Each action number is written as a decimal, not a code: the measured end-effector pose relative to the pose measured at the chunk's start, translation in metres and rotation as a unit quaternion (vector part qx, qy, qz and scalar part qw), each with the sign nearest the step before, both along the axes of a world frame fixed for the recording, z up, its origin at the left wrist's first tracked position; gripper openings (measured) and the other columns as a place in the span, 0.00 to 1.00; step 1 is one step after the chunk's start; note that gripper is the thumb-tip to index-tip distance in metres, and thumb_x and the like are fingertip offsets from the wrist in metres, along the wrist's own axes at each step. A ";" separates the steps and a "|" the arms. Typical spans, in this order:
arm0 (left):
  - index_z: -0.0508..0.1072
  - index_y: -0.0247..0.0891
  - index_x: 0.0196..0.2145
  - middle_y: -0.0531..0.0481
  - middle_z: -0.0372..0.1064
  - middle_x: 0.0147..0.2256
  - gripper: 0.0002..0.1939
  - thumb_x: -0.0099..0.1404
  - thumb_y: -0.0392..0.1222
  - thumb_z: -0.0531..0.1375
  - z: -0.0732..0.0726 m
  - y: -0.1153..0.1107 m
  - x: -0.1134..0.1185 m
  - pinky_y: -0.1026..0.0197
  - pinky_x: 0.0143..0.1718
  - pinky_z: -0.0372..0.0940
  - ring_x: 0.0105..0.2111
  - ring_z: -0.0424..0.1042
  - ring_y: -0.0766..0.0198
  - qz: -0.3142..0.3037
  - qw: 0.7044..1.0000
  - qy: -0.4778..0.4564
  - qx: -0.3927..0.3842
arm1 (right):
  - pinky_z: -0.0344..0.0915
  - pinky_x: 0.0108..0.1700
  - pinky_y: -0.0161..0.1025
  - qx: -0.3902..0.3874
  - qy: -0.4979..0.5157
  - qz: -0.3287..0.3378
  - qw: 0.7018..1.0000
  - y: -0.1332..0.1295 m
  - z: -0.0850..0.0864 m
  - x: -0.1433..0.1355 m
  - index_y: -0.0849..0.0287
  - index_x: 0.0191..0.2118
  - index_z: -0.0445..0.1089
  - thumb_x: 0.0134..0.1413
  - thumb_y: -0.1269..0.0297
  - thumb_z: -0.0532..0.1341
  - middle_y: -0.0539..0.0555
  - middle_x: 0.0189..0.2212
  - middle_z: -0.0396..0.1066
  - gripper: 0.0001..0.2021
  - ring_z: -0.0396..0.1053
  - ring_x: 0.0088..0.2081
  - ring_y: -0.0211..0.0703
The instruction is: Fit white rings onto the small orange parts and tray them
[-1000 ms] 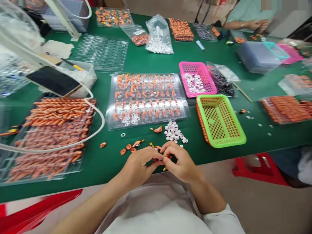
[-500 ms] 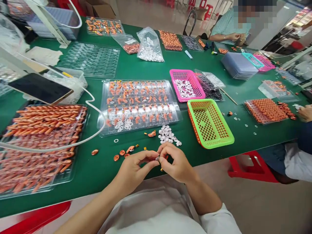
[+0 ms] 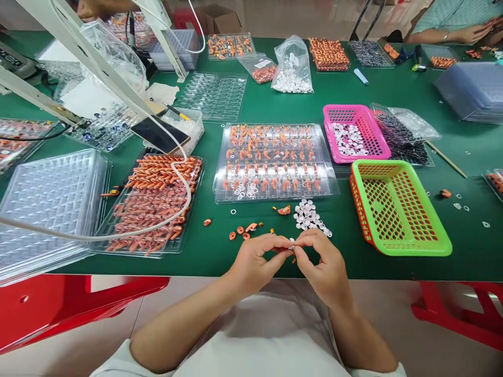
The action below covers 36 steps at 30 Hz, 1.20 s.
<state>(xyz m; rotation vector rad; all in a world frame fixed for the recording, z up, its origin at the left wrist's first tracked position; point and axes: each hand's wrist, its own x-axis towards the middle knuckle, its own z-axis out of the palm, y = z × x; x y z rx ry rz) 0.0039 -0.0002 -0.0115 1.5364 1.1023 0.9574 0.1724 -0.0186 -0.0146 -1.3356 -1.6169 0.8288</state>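
My left hand [image 3: 255, 264] and my right hand [image 3: 324, 267] meet at the table's front edge. Thumb and forefinger of each are pinched together at one tiny part, mostly covered by the fingertips and too small to name. Just beyond the fingers lies a pile of white round discs [image 3: 308, 213]. Left of that pile is an orange curved piece [image 3: 284, 210]. Several orange oval caps [image 3: 240, 230] and a white ring [image 3: 233, 211] are scattered nearer my left hand. Behind them, a clear blister tray [image 3: 275, 195] holds rows of orange curved pieces and some loose white rings.
A green basket [image 3: 432, 243] stands to the right, with a pink basket [image 3: 383, 153] of white discs behind it. At left are trays of orange parts [image 3: 145, 209], a phone [image 3: 161, 134], a white cable [image 3: 137, 230] and clear trays [image 3: 55, 188]. A person's hand [image 3: 473, 34] shows far right.
The view has swung left, so things sit further right and more of the left side shows. Both hands stay pinched at the tiny part, their fingertips slightly shifted.
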 end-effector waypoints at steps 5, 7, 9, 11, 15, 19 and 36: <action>0.80 0.38 0.37 0.48 0.80 0.35 0.08 0.62 0.31 0.62 -0.002 0.000 -0.001 0.65 0.38 0.73 0.35 0.78 0.64 -0.004 0.999 0.019 0.046 | 0.65 0.40 0.40 -0.004 -0.016 0.011 1.000 0.002 0.001 0.002 0.55 0.35 0.70 0.57 0.72 0.59 0.51 0.34 0.68 0.05 0.68 0.38 0.42; 0.80 0.38 0.37 0.48 0.80 0.35 0.08 0.62 0.31 0.63 -0.002 0.000 -0.001 0.65 0.38 0.73 0.35 0.78 0.64 -0.005 0.998 0.022 0.053 | 0.65 0.39 0.39 -0.016 -0.010 0.021 1.000 0.002 0.003 0.003 0.55 0.34 0.70 0.57 0.73 0.59 0.51 0.34 0.68 0.05 0.68 0.37 0.41; 0.80 0.38 0.37 0.48 0.80 0.34 0.07 0.62 0.31 0.63 -0.002 0.000 -0.002 0.64 0.38 0.73 0.34 0.78 0.64 -0.008 0.998 0.023 0.058 | 0.65 0.39 0.39 -0.021 -0.004 0.026 0.999 0.003 0.003 0.004 0.55 0.33 0.70 0.56 0.73 0.60 0.50 0.33 0.68 0.06 0.68 0.37 0.41; 0.80 0.38 0.37 0.48 0.80 0.34 0.07 0.63 0.31 0.62 -0.001 0.000 -0.002 0.64 0.38 0.73 0.34 0.78 0.63 -0.013 0.998 0.027 0.061 | 0.65 0.39 0.39 -0.022 0.000 0.028 0.999 0.003 0.003 0.005 0.55 0.32 0.70 0.56 0.73 0.60 0.50 0.33 0.69 0.06 0.68 0.36 0.41; 0.80 0.40 0.36 0.49 0.80 0.34 0.08 0.63 0.32 0.61 0.000 -0.002 -0.004 0.62 0.40 0.73 0.35 0.78 0.62 -0.023 0.998 0.038 0.044 | 0.65 0.38 0.39 -0.039 0.016 0.031 0.999 0.002 0.002 0.004 0.55 0.31 0.70 0.55 0.73 0.60 0.51 0.32 0.68 0.06 0.68 0.36 0.42; 0.79 0.39 0.36 0.48 0.80 0.33 0.08 0.64 0.32 0.60 -0.001 -0.005 -0.003 0.61 0.40 0.72 0.35 0.78 0.61 -0.016 0.999 0.029 0.029 | 0.65 0.37 0.40 -0.044 0.032 0.030 0.998 0.001 0.001 0.000 0.55 0.30 0.69 0.55 0.73 0.59 0.51 0.31 0.67 0.06 0.68 0.36 0.43; 0.76 0.34 0.34 0.45 0.78 0.34 0.07 0.62 0.41 0.62 0.002 0.006 -0.002 0.57 0.39 0.74 0.34 0.78 0.59 0.008 0.966 -0.093 -0.240 | 0.68 0.42 0.41 0.001 0.007 0.078 0.997 0.002 -0.003 0.006 0.54 0.42 0.71 0.62 0.71 0.57 0.54 0.38 0.70 0.08 0.70 0.42 0.44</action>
